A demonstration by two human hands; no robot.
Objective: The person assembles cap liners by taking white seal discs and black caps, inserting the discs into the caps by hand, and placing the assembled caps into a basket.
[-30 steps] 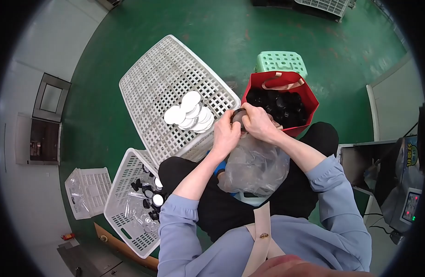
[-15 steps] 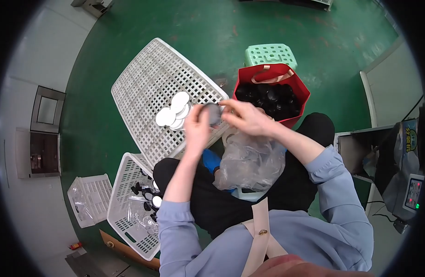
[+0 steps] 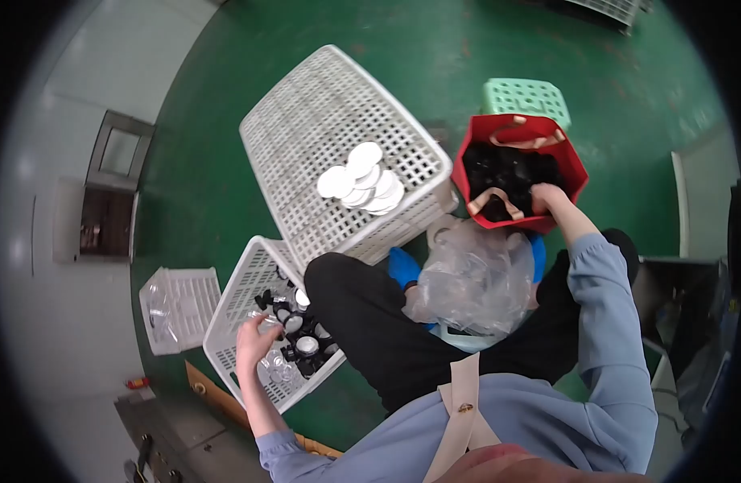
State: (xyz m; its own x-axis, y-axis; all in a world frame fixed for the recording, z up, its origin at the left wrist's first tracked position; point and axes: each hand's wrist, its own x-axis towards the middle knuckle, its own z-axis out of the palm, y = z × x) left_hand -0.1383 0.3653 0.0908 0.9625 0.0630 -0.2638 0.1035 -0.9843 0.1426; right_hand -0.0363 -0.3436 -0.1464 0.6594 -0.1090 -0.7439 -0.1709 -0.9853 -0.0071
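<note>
My left hand (image 3: 256, 342) reaches over the white basket (image 3: 219, 342) at lower left. Its fingers are apart, with no item visible between them. Beneath and beside it lie several black caps (image 3: 307, 366), some showing white discs, and clear plastic pieces (image 3: 280, 369). At the right, my right hand (image 3: 549, 197) dips into a red bag (image 3: 578, 165) filled with black round caps (image 3: 511, 165). The caps and the bag hide its fingertips. A loose pile of white discs (image 3: 358, 185) rests on an upturned white crate (image 3: 306, 105).
A crumpled clear plastic bag (image 3: 475, 282) sits between my knees, near blue shoe covers (image 3: 404, 267). Behind the red bag is a mint-green stool (image 3: 527, 98). Another white basket (image 3: 179, 310) stands at far left on the green floor (image 3: 435, 56).
My hands have parted from the blurred dark round piece above the crate. The left has moved down to the lower-left basket, the right into the red bag. The view has shifted.
</note>
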